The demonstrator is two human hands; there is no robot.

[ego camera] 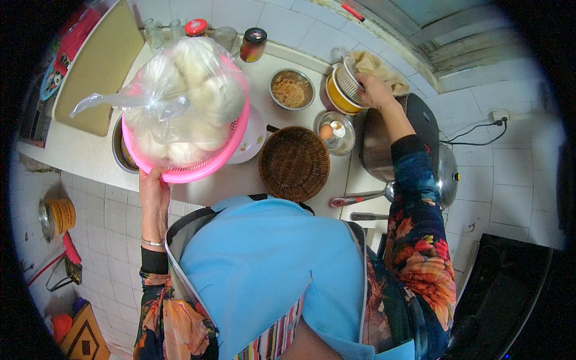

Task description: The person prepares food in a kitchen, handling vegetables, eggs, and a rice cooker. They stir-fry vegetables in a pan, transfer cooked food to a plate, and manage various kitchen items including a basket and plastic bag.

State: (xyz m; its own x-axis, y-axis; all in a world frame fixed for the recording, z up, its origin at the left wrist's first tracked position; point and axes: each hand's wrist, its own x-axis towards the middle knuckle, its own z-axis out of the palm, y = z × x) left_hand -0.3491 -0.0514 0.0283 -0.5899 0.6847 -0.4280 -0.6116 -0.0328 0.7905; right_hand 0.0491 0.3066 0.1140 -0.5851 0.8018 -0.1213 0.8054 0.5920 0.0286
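My left hand (154, 186) grips the near rim of a pink plastic basket (198, 174), raised above the counter's left side. In the basket sits a knotted clear plastic bag (166, 108) full of round white pieces that look like steamed buns. At the back right my right hand (377, 93) has its fingers on the rim of a white slotted plastic basket (347, 82). That one stands tilted in or against a yellow plastic basket (340, 96). Part of a plate (252, 137) and a metal bowl (118, 146) show from under the pink basket.
Between my arms lie a round brown woven basket (294, 164), a steel bowl of crumbly food (291, 90) and a dish (346, 146) with eggshells. A dark appliance (382, 135) stands below my right forearm. Jars (253, 45) line the wall; a cutting board (96, 67) leans left.
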